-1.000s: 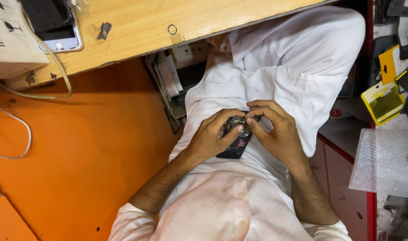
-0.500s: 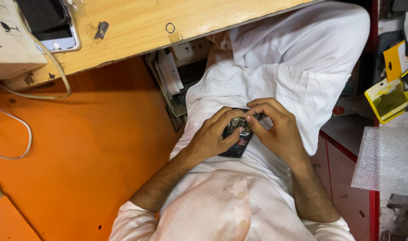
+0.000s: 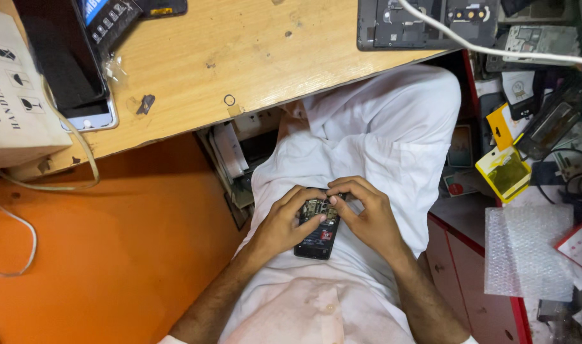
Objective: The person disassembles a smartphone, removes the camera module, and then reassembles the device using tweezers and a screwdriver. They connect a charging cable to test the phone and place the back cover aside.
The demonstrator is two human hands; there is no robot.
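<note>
Your left hand [image 3: 279, 224] cradles the opened phone [image 3: 318, 228] from the left side, its grip closed around the body with the thumb laid on the upper edge. Your right hand [image 3: 362, 216] meets it from the right, fingertips [image 3: 333, 197] pinched down onto the exposed circuitry at the phone's top end; that grip is closed on the phone as well. The phone rests on your lap, centre of the frame, against white cloth.

Compared with the earlier views, both hands sit in the same posture on the phone and the phone has not left the lap; only the viewpoint has shifted, bringing more of the table [image 3: 240, 57] into the upper frame. Judge from this that fine work at the top end continues.

Materials: the phone is a dark, flat slab, back cover off, with small metallic parts showing. The table is pale, scuffed wood. A second opened device [image 3: 425, 22], grey and rectangular, lies at upper right under a white cable [image 3: 495, 50]. A dark-screened phone [image 3: 68, 70] lies upper left. Soft, dimpled bubble wrap [image 3: 526, 248] sits at right, near a yellow packet [image 3: 506, 171]
</note>
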